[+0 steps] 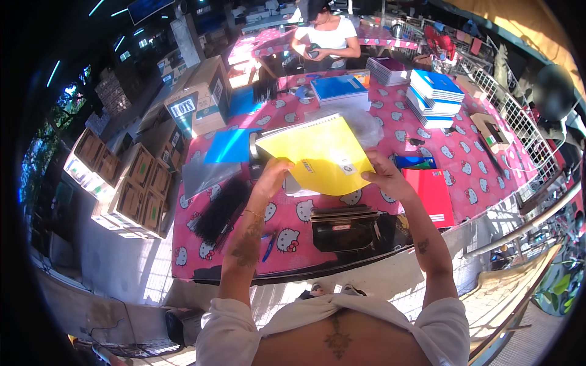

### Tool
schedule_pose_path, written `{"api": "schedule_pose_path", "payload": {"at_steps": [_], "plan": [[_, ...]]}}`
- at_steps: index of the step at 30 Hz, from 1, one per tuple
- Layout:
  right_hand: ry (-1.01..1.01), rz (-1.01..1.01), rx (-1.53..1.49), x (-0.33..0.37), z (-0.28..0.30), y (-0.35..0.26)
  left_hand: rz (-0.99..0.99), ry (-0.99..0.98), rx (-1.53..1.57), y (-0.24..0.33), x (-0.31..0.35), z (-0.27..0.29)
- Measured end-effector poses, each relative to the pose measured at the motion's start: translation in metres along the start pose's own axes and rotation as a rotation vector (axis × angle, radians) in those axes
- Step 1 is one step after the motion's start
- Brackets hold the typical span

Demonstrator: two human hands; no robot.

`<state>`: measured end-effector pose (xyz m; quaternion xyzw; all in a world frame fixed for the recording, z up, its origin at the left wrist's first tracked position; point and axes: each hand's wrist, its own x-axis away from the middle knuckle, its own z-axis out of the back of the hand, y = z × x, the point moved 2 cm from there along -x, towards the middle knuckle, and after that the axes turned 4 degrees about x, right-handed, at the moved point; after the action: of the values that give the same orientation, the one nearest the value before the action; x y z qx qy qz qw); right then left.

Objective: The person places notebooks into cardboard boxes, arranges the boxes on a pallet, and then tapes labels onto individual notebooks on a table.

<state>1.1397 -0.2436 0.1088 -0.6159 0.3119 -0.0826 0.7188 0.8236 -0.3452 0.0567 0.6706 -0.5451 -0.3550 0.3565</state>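
Note:
Both of my hands hold a yellow cover above the table, tilted, with a row of punched holes along its far edge. Paler sheets show beneath it. My left hand grips its near left corner. At its right side my right hand pinches the edge between thumb and fingers. A bundle of thin black strips lies left of my left hand, with a blue pen nearer to me. Below the cover sits a black open box. A red booklet lies beside my right forearm.
A pink patterned cloth covers the table. Blue sheets and a clear plastic sheet lie left. Blue-covered stacks stand far right. Cardboard boxes stand at the left. Across the table another person handles something dark.

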Motion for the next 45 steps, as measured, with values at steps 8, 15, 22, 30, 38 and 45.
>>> {"api": "schedule_pose_path", "payload": {"at_steps": [8, 15, 22, 30, 38, 45], "plan": [[0.436, -0.094, -0.03, 0.115, 0.054, 0.05, -0.213, 0.101, -0.618, -0.034, 0.062, -0.134], [0.368, -0.18, -0.17, 0.141, 0.064, 0.074, -0.192, 0.101, -0.522, -0.054, 0.071, -0.149], [0.356, -0.157, -0.167, 0.146, 0.044, 0.105, -0.167, 0.082, -0.552, -0.057, 0.081, -0.127], [0.481, -0.149, 0.12, 0.143, -0.042, 0.149, -0.248, 0.389, -0.348, -0.154, 0.116, -0.041], [0.673, -0.167, 0.085, 0.145, -0.05, 0.158, -0.1, 0.321, -0.555, -0.171, 0.118, -0.031], [0.826, 0.147, 0.145, 0.105, -0.037, 0.012, -0.344, 0.814, -1.536, -0.064, 0.111, 0.109]]}}
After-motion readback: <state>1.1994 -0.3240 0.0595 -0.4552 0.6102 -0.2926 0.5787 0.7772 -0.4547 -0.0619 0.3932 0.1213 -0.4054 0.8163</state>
